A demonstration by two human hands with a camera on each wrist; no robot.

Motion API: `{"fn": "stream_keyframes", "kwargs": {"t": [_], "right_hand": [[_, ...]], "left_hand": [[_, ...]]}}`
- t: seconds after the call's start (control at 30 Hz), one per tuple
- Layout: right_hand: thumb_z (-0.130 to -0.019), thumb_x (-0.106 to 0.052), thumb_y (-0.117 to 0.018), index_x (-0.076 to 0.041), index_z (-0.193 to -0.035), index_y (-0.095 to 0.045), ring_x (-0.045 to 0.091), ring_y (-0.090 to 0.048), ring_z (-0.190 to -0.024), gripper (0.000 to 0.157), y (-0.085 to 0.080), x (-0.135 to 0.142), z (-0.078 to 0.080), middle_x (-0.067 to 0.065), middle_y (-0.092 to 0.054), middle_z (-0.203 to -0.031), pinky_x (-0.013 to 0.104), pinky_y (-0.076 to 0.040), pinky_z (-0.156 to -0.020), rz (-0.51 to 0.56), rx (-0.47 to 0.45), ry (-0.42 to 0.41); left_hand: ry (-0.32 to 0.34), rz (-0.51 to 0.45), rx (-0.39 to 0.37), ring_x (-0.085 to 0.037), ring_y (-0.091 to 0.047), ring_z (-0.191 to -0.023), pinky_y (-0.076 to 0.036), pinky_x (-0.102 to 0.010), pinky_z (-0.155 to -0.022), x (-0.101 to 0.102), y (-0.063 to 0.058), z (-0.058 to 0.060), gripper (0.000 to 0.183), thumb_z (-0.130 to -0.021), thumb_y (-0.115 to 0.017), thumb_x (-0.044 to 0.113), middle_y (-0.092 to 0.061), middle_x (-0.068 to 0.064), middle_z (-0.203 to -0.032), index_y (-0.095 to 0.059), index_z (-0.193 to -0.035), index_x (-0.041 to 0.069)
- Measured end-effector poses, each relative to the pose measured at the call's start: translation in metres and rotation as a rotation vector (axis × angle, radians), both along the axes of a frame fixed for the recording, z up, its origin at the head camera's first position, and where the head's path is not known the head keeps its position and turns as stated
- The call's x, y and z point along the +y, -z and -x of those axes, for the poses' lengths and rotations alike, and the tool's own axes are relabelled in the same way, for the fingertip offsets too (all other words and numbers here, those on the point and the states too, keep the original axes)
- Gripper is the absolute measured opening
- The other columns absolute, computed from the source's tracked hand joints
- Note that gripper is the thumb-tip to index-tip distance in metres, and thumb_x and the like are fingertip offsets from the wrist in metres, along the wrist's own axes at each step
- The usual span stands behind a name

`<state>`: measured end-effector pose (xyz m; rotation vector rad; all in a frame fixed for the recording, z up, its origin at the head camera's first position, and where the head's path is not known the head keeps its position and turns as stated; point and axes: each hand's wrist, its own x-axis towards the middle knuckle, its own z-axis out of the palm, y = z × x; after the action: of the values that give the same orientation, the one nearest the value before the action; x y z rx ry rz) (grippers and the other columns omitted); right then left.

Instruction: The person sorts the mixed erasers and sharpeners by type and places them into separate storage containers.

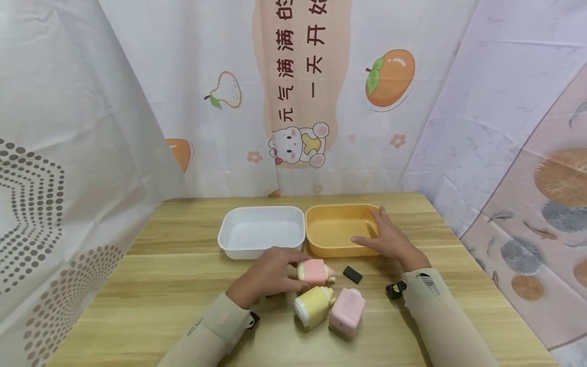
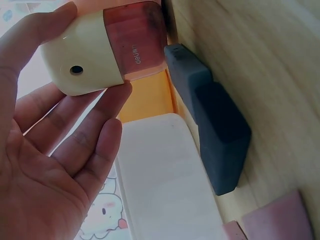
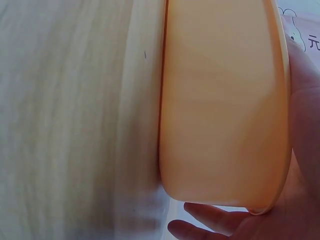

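Observation:
My left hand (image 1: 275,270) pinches a pink-and-cream pencil sharpener (image 1: 314,271) between thumb and fingers. In the left wrist view, its cream body has a small dark hole and its other half is see-through pink. The right hand (image 1: 389,235) grips the right end of a yellow-orange tray (image 1: 339,251), thumb over the front rim and fingers at the far right corner. Just in front of the sharpener lie a yellow-and-cream item (image 1: 315,308) of similar form and a pink rounded block (image 1: 347,312).
A white tray (image 1: 261,253) stands left of the yellow-orange one, their rims side by side. A small black block (image 1: 352,275) lies between the hands. Two dark blocks (image 2: 222,135) appear beside the left hand's work. A patterned curtain (image 1: 220,153) hangs behind the wooden table (image 1: 183,255).

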<state>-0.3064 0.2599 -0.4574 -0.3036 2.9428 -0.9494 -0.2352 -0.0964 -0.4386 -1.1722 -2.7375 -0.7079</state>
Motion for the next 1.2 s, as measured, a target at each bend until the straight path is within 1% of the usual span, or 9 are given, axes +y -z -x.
{"fn": "stream_keyframes", "kwargs": {"t": [0.17, 0.33, 0.47, 0.6, 0.7, 0.8, 0.87, 1.07, 1.2], "right_hand": [[-0.081, -0.077, -0.070, -0.008, -0.167, -0.010, 0.058, -0.014, -0.152, 0.126, -0.001, -0.001, 0.000, 0.028, 0.007, -0.171, 0.073, -0.022, -0.117, -0.002, -0.003, 0.003], [-0.081, -0.077, -0.070, -0.008, -0.167, -0.008, 0.057, -0.012, -0.153, 0.127, -0.001, 0.000, -0.001, 0.027, 0.009, -0.171, 0.073, -0.021, -0.117, -0.001, -0.013, 0.005], [-0.080, -0.079, -0.070, -0.008, -0.167, -0.007, 0.056, -0.012, -0.154, 0.128, 0.001, 0.002, 0.000, 0.026, 0.010, -0.171, 0.073, -0.020, -0.118, -0.006, -0.015, 0.010], [-0.079, -0.079, -0.070, -0.007, -0.167, -0.008, 0.056, -0.011, -0.154, 0.129, 0.003, 0.003, 0.001, 0.026, 0.010, -0.171, 0.073, -0.020, -0.118, -0.009, -0.010, 0.010], [-0.080, -0.078, -0.070, -0.006, -0.166, -0.008, 0.056, -0.011, -0.154, 0.129, 0.003, 0.003, 0.001, 0.027, 0.009, -0.171, 0.073, -0.020, -0.118, -0.008, -0.005, 0.007], [-0.080, -0.079, -0.070, -0.006, -0.166, -0.009, 0.056, -0.011, -0.154, 0.129, 0.002, 0.003, 0.001, 0.026, 0.010, -0.171, 0.072, -0.021, -0.118, -0.006, -0.004, 0.007], [-0.079, -0.078, -0.070, -0.006, -0.166, -0.009, 0.055, -0.012, -0.154, 0.129, 0.002, 0.003, 0.001, 0.026, 0.009, -0.171, 0.072, -0.021, -0.118, -0.001, -0.004, 0.008], [-0.080, -0.076, -0.071, -0.005, -0.166, -0.010, 0.057, -0.012, -0.153, 0.127, 0.003, 0.002, 0.002, 0.027, 0.009, -0.171, 0.072, -0.021, -0.118, 0.002, 0.005, 0.002], [-0.080, -0.077, -0.071, -0.005, -0.166, -0.011, 0.056, -0.012, -0.154, 0.127, 0.003, 0.001, 0.002, 0.027, 0.009, -0.171, 0.071, -0.021, -0.119, -0.001, 0.005, 0.006]], "left_hand": [[-0.024, -0.004, 0.002, 0.001, -0.066, -0.102, -0.055, -0.029, -0.090, -0.001, -0.003, 0.001, 0.048, -0.082, -0.084, 0.050, -0.074, 0.017, -0.116, -0.075, -0.124, 0.028], [-0.034, -0.046, 0.021, -0.001, -0.067, -0.098, -0.056, -0.030, -0.089, -0.001, -0.008, 0.000, 0.051, -0.080, -0.086, 0.050, -0.075, 0.014, -0.112, -0.076, -0.124, 0.024], [-0.036, -0.071, 0.033, 0.002, -0.065, -0.096, -0.056, -0.029, -0.089, 0.000, -0.012, 0.002, 0.052, -0.080, -0.087, 0.049, -0.075, 0.014, -0.110, -0.076, -0.124, 0.023], [-0.025, -0.114, 0.017, 0.002, -0.066, -0.097, -0.057, -0.030, -0.089, 0.001, -0.017, 0.003, 0.053, -0.080, -0.089, 0.044, -0.075, 0.014, -0.112, -0.075, -0.126, 0.024], [-0.026, -0.135, 0.015, 0.000, -0.067, -0.097, -0.058, -0.032, -0.089, 0.002, -0.022, 0.003, 0.055, -0.079, -0.090, 0.041, -0.075, 0.011, -0.114, -0.074, -0.127, 0.021], [-0.030, -0.144, 0.045, -0.003, -0.069, -0.097, -0.058, -0.033, -0.089, 0.003, -0.026, 0.004, 0.057, -0.079, -0.090, 0.042, -0.076, 0.006, -0.115, -0.074, -0.127, 0.015], [-0.036, -0.147, 0.068, -0.004, -0.070, -0.097, -0.058, -0.032, -0.089, 0.003, -0.028, 0.005, 0.059, -0.079, -0.090, 0.042, -0.076, 0.005, -0.116, -0.074, -0.128, 0.014], [-0.051, -0.164, 0.073, -0.007, -0.071, -0.101, -0.058, -0.032, -0.091, 0.007, -0.033, 0.008, 0.060, -0.078, -0.090, 0.043, -0.076, 0.003, -0.118, -0.074, -0.128, 0.014], [-0.054, -0.185, 0.069, -0.007, -0.071, -0.102, -0.059, -0.034, -0.090, 0.010, -0.035, 0.012, 0.060, -0.078, -0.091, 0.042, -0.076, 0.003, -0.117, -0.074, -0.128, 0.014]]}}
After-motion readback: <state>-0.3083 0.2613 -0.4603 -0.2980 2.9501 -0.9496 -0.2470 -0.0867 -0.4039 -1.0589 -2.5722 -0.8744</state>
